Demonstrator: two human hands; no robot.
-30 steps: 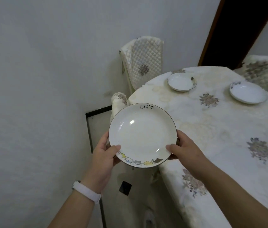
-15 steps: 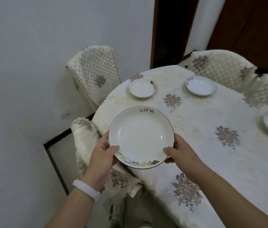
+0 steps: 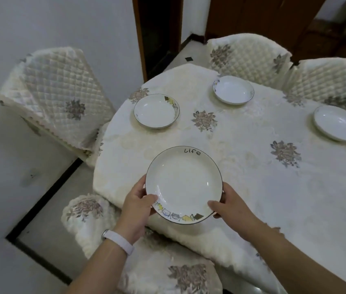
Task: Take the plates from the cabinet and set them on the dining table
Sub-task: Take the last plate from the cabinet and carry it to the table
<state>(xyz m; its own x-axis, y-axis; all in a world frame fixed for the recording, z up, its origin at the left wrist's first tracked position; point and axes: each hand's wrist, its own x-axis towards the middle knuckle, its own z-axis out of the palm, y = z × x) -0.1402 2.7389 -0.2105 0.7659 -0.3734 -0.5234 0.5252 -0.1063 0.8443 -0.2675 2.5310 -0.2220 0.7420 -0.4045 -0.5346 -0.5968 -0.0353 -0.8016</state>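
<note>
Dining table, draped in a flowered tablecloth, is filling the right of the room. The person is standing at its near-left curve, holding the Life plate level above the cloth, just inside the edge. Touching or hovering, I can't tell. Left hand is gripping the rim at 8 o'clock and right hand at 4 o'clock. Thumbs are lying on top of the rim, fingers curling under it. The hands are apart, with the plate between them.

Risks, as I'm judging them:
- The plate's near rim is sitting almost over the table's drop-off. Letting go here could leave it overhanging and tipping off.
- The cloth is hanging loose. A forearm or hip dragging it could be pulling every plate along.
- The rim looks glazed, so it could slip if one hand lets go first.

Around, clocked from the Life plate:
- Wall chair at 10 o'clock.
- Near chair at 6, crowding the person's stance.
- Far chair at 1 and corner chair at 2.
- Already lying on the cloth: left plate at 11, far plate at 1 and right plate at 2, all well apart from the landing spot.
- Nothing is blocking the way down.
- White wristband on the left wrist.
</note>
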